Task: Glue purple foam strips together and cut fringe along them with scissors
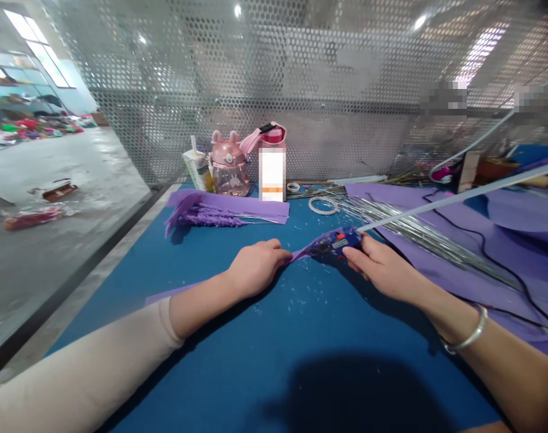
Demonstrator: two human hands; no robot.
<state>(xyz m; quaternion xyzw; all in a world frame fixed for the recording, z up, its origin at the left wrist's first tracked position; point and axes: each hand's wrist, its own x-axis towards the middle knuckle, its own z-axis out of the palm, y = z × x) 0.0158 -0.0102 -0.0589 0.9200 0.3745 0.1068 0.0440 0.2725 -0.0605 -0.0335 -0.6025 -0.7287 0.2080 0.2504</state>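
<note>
My right hand (377, 264) is wrapped round a blue glue gun (346, 239), with a long white glue stick (440, 199) sticking out of its back end. The gun's nozzle points left, against a narrow purple strip (304, 251). My left hand (261, 264) pinches the near end of that strip, fingertips pressed together just above the blue tabletop (255, 355). Part of another purple strip (174, 293) shows from under my left forearm. Behind my hands lies a bundle of purple flower spikes (210, 214) on wire stems, resting on a purple sheet (264, 210).
Along the back stand a drink carton (197, 168), a pink bottle with ears (230, 165) and another pink bottle (272, 174). White tape rings (323, 205) and many thin wires (418, 231) lie right of them. A black cord (485, 246) crosses purple sheets. Perforated metal (328, 78) rises behind.
</note>
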